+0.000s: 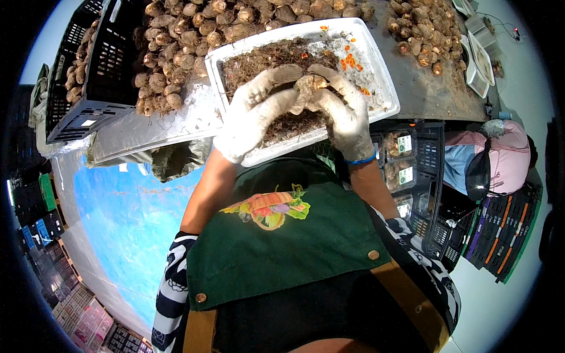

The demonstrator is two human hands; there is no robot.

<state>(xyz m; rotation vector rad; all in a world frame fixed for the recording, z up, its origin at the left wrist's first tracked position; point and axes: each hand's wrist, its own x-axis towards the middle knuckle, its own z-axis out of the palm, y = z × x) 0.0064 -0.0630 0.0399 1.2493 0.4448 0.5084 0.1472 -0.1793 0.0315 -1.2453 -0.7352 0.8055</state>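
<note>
In gloved fingers above the white tray (pixel 385 73) I hold a small brown taro corm (pixel 308 89), with a pale patch on its right side. My left hand (pixel 250 112) grips it from the left, its thumb and fingers pressed to the skin. From the other side my right hand (pixel 348 117) curls its fingers and thumb around it. Both knitted gloves are white and soiled. Under the hands, the tray holds a layer of dark root fibres (pixel 259 62). Several small orange pieces (pixel 350 61) lie at its right end.
A large heap of taro (pixel 194 35) covers the table behind the tray; another heap (pixel 426 29) lies to the right. Left stands a black crate (pixel 112 70). Packed clear boxes (pixel 400 159) sit in a black crate below right. Another person (pixel 500 156) bends at the far right.
</note>
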